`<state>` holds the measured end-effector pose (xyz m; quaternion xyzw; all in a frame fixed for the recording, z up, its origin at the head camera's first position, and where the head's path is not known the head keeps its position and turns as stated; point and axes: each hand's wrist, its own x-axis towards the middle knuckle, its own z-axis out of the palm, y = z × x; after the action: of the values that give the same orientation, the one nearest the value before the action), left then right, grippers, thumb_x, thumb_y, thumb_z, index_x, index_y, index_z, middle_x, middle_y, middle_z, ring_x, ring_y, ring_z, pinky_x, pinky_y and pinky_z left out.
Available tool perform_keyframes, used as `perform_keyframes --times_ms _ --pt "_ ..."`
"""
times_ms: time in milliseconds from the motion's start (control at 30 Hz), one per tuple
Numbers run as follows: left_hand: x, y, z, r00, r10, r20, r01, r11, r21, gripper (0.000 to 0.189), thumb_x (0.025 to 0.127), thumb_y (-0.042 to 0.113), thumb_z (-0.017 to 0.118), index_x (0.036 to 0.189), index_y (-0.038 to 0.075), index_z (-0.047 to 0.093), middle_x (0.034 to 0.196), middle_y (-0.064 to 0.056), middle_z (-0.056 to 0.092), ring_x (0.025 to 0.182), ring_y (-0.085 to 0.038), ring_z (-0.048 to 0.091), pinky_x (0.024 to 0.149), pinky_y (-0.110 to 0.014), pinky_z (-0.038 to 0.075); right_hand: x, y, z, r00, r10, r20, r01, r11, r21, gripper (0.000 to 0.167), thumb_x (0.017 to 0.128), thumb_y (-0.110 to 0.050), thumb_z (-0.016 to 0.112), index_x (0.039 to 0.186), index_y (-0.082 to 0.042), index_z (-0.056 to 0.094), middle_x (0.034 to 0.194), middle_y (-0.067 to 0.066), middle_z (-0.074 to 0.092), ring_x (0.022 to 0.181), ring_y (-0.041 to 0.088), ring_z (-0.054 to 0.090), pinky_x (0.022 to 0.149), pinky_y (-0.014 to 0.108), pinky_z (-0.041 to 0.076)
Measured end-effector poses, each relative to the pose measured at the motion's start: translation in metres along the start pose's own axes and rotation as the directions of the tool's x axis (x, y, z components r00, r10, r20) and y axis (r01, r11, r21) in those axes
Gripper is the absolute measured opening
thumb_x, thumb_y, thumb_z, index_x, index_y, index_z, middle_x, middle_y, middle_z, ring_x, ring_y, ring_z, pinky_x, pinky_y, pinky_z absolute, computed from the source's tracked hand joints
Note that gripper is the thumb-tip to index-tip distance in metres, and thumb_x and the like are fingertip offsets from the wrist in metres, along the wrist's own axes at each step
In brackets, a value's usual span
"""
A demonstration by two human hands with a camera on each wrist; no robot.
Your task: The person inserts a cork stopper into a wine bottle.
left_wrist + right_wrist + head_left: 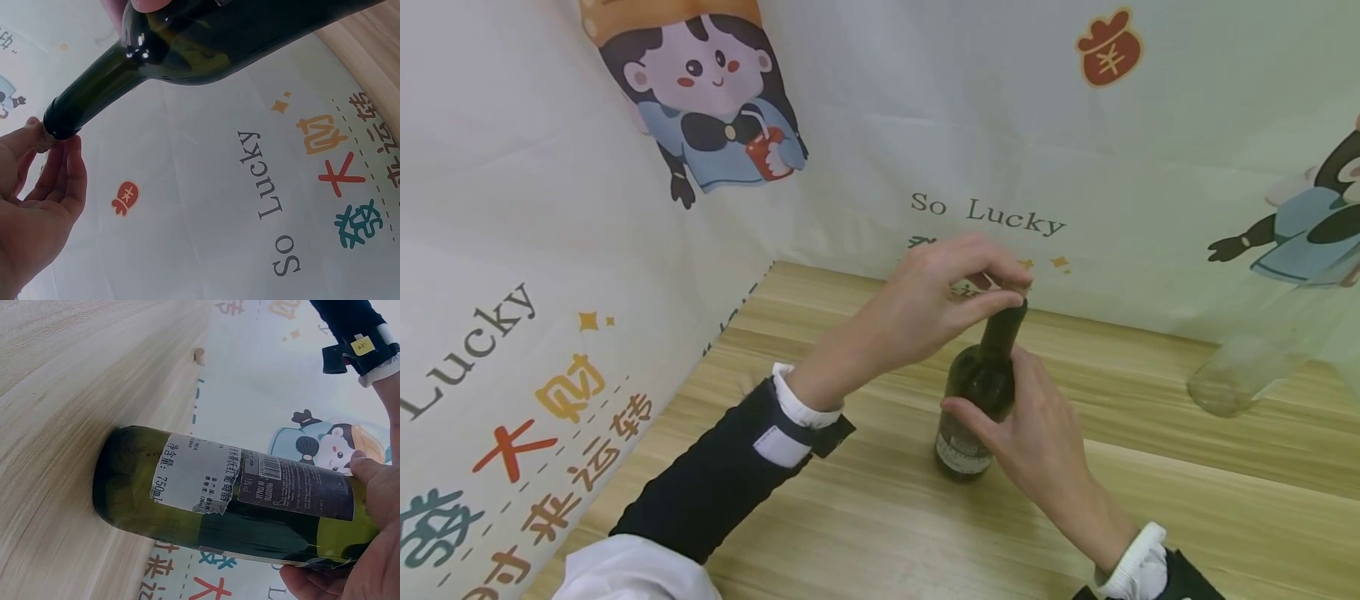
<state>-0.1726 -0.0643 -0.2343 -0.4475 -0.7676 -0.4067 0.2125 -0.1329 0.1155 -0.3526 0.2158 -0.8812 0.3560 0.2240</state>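
Observation:
A dark green wine bottle [977, 383] stands upright on the wooden table, with white and dark labels on its lower body in the right wrist view. My right hand [1048, 433] grips the bottle round its body, thumb across the near side. At the bottle's mouth [62, 119], the thumb and fingers of my left hand [925, 296] pinch a small tan piece that looks like a cork [45, 145]. Fingertips hide most of it, and how deep it sits in the neck cannot be seen.
To the right on the table [850, 533] stands a tall clear glass vessel [1232, 387]. A small brown thing [199, 356] lies near the table's edge in the right wrist view. Printed white cloth [850, 125] hangs behind and to the left.

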Motion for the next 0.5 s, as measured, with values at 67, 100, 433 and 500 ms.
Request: perform_keyframes --times_ms 67,100,433,500 --pt "-0.0009 -0.0010 0.0007 1.000 -0.002 -0.008 0.002 1.000 -0.007 0.017 0.094 0.008 0.076 0.110 0.001 0.075 0.112 -0.006 0.074 0.096 -0.007 0.067 0.087 -0.018 0.054 -0.0003 0.0001 0.0001 1.000 0.001 0.000 -0.001 1.000 -0.001 0.078 0.079 -0.039 0.092 0.136 -0.004 0.052 0.116 0.016 0.066 0.096 0.035 0.068 0.068 0.055 0.056" --pt "-0.0011 -0.0016 0.0011 1.000 -0.003 -0.011 0.002 1.000 -0.009 0.017 0.094 0.008 0.076 0.110 0.001 0.075 0.112 -0.006 0.074 0.095 -0.007 0.067 0.087 -0.019 0.054 -0.0004 0.0002 0.0002 1.000 0.000 0.001 0.000 1.000 -0.001 0.078 0.079 -0.039 0.092 0.136 -0.004 0.052 0.115 0.015 0.066 0.095 0.035 0.068 0.068 0.054 0.056" --pt "-0.0020 -0.0034 0.0024 1.000 0.019 -0.020 -0.019 1.000 0.005 0.016 0.093 0.008 0.077 0.108 0.002 0.075 0.108 -0.006 0.074 0.097 -0.007 0.066 0.088 -0.021 0.055 0.0004 0.0013 0.0005 1.000 -0.013 -0.003 0.013 1.000 0.005 0.077 0.079 -0.037 0.092 0.136 -0.003 0.052 0.112 0.015 0.066 0.092 0.035 0.068 0.066 0.053 0.057" --pt "-0.0018 -0.0035 0.0024 1.000 0.019 -0.016 -0.019 1.000 0.005 0.016 0.093 0.008 0.077 0.108 0.002 0.075 0.108 -0.006 0.074 0.097 -0.007 0.066 0.087 -0.021 0.055 0.0002 0.0014 0.0004 1.000 -0.012 -0.003 0.012 1.000 0.005 0.077 0.079 -0.037 0.092 0.136 -0.003 0.052 0.112 0.015 0.066 0.092 0.034 0.068 0.066 0.053 0.057"
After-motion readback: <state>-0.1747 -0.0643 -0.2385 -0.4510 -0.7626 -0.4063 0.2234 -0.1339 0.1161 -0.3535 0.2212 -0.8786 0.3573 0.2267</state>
